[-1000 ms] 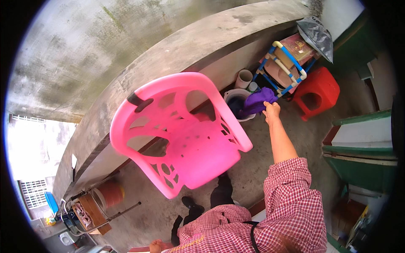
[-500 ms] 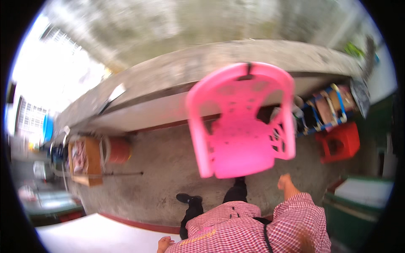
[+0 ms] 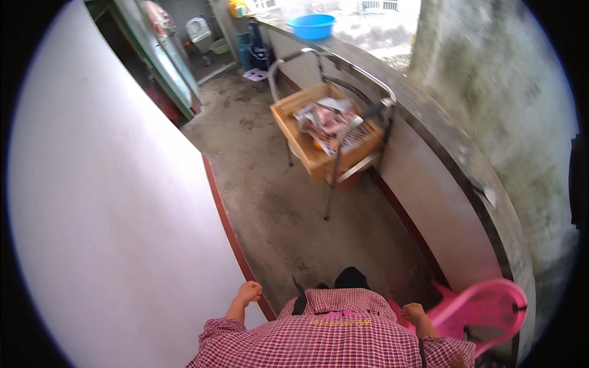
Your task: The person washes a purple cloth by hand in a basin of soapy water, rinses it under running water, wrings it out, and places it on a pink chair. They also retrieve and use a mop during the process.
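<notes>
My left hand (image 3: 249, 292) hangs beside the white wall, fingers loosely curled in, with nothing seen in it. On the other side, my right hand (image 3: 414, 311) is also loosely closed, and no held thing shows. It is in front of a pink plastic armchair (image 3: 485, 310) at the lower right; whether they touch I cannot tell. Farther along the passage stands a metal walking frame (image 3: 392, 101) with a wooden drawer-like box (image 3: 313, 159) set in it. Crumpled printed paper (image 3: 334, 119) lies inside the box.
The white wall (image 3: 116, 202) bounds the left side and a low concrete parapet (image 3: 451, 144) the right. A blue basin (image 3: 311, 26) and a scraper-like tool (image 3: 485, 191) rest on the parapet. An open doorway (image 3: 175, 67) is at the far left.
My view has swung left, from the pink armchair ahead to along the passage. The armchair is now at the lower right, the walking frame and box in the middle. Both hands remain closed.
</notes>
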Demonstrator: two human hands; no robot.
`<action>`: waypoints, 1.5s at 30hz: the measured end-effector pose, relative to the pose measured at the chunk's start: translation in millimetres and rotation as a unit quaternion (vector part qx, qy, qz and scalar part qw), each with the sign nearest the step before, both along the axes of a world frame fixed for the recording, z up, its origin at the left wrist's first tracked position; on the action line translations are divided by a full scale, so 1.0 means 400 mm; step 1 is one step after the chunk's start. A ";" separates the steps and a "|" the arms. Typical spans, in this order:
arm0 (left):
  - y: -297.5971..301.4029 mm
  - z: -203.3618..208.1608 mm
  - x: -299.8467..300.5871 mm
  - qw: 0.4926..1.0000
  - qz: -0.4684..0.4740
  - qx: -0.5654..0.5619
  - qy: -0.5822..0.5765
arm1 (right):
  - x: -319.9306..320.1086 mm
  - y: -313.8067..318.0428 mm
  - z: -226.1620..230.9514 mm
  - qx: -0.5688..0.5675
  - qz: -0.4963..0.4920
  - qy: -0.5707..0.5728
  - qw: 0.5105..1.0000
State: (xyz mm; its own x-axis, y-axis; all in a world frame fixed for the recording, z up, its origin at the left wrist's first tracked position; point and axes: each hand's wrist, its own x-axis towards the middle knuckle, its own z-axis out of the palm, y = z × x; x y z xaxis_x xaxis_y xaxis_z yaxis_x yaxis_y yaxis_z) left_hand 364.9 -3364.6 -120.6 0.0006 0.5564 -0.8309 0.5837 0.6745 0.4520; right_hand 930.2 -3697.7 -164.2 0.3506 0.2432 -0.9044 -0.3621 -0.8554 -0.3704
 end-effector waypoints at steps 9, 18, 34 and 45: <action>0.759 0.019 0.069 0.981 -0.011 0.179 -0.072 | -0.138 1.245 0.248 0.245 0.477 -0.069 0.841; 0.951 0.012 -0.233 0.873 -0.436 0.018 0.219 | -0.447 2.094 0.580 0.374 0.485 -0.010 0.790; 2.745 -0.028 -0.555 0.925 -0.142 0.280 0.217 | -0.650 3.428 0.458 0.281 0.371 -0.032 0.884; 3.675 -0.105 -0.559 0.985 0.168 0.044 0.015 | -0.500 4.576 0.165 0.106 0.397 -0.117 0.904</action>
